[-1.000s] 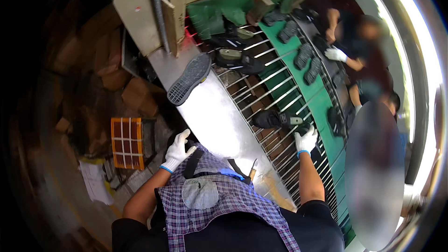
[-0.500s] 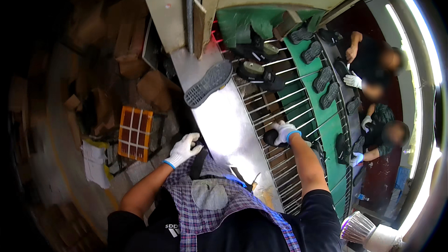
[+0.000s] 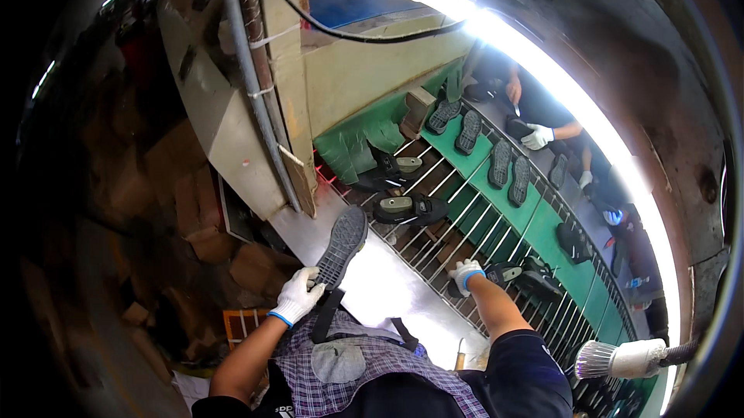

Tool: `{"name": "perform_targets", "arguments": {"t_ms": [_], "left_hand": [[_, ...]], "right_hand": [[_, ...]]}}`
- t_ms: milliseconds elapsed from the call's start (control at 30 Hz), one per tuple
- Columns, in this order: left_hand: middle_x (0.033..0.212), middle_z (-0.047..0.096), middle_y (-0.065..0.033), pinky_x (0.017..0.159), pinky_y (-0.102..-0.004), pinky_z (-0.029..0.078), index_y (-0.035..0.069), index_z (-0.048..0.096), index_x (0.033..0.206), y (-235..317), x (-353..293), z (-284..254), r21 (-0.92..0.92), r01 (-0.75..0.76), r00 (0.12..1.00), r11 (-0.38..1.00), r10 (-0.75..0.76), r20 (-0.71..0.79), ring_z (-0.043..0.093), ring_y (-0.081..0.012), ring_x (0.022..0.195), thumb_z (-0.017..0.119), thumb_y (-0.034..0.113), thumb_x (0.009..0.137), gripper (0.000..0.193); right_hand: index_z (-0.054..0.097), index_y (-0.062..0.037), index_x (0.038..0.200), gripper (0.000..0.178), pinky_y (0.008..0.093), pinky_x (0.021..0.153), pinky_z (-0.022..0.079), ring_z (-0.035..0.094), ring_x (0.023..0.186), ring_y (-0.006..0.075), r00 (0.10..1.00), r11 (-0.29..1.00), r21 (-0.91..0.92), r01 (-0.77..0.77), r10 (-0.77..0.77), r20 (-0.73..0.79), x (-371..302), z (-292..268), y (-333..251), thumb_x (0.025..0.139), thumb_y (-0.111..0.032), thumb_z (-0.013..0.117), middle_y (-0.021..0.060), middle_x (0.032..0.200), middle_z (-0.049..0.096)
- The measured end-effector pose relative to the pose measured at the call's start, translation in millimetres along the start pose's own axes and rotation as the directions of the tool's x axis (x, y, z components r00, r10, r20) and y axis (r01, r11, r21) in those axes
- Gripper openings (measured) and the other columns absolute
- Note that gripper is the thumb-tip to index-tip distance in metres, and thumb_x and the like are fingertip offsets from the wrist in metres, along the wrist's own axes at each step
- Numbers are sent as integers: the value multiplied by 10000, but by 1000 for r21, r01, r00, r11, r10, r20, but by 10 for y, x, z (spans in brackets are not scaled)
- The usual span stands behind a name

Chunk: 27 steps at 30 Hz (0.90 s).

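Note:
A grey-black shoe sole (image 3: 342, 244), tread side up, lies slantwise over the shiny metal bench top. My left hand (image 3: 298, 296), in a white knitted glove with a blue cuff, has its fingers closed on the sole's near end. Out over the metal rod rack, my right hand (image 3: 466, 274), gloved alike, is closed on a dark shoe (image 3: 454, 289) that it mostly covers. Right beside that hand sits another black shoe (image 3: 505, 272) on the rods. Farther up the rack lies a black shoe with a pale insole (image 3: 411, 209).
Several soles, including one dark sole (image 3: 500, 164), lie on the green belt (image 3: 535, 216) beyond the rods. A knife (image 3: 461, 354) rests on the bench near my apron. A lamp (image 3: 620, 359) juts in at lower right. Co-workers' gloved hands (image 3: 538, 137) work across the line.
My left hand has moved from the bench edge onto the sole's near end. My right hand stays over the rods with the dark shoe. The view has tilted upward.

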<state>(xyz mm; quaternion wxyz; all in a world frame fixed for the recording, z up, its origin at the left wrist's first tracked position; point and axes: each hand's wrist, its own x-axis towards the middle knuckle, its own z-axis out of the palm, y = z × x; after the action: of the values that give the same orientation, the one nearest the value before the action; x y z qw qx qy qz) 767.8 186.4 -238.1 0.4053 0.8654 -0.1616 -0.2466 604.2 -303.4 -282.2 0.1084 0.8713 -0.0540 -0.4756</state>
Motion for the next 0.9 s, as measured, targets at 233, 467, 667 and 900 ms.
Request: {"name": "perform_targets", "arguments": {"t_ms": [233,467,667,900], "left_hand": [[1244,734,-167,919,-410,604,40,629,1318,-164,225,-45,22,-13,997,1000,11,78,760,-292,1055,753,211,957,419],[1279,692,-185,1021,-406,569,38,624,1339,444,611,636,23,-340,913,940,324,248,718,-318,1159,749,281,950,475],[1544,506,-226,1178,-433,457,2,473,1522,2028,534,1154,-141,-762,581,632,764,282,521,-373,1420,835,475,859,891],[1294,688,-154,1033,-382,555,-13,524,1448,2734,-118,1421,-686,95,734,722,414,538,673,-230,1159,902,306,839,784]], "right_hand": [[656,-147,1242,737,436,1049,502,658,1210,334,964,983,158,-91,127,-236,-452,369,104,593,-327,953,118,1241,705],[686,-90,1267,613,444,1019,552,685,1165,392,514,541,841,-7,723,-461,-1404,177,361,728,-291,898,165,1248,718],[663,-24,1359,709,370,1073,513,673,1204,250,455,351,802,483,682,-572,-2265,-136,-65,735,-219,938,123,1284,700],[460,8,1583,933,396,1237,362,547,1411,285,310,132,543,829,700,-644,-2561,-555,-357,907,-557,763,172,1470,609]]}}
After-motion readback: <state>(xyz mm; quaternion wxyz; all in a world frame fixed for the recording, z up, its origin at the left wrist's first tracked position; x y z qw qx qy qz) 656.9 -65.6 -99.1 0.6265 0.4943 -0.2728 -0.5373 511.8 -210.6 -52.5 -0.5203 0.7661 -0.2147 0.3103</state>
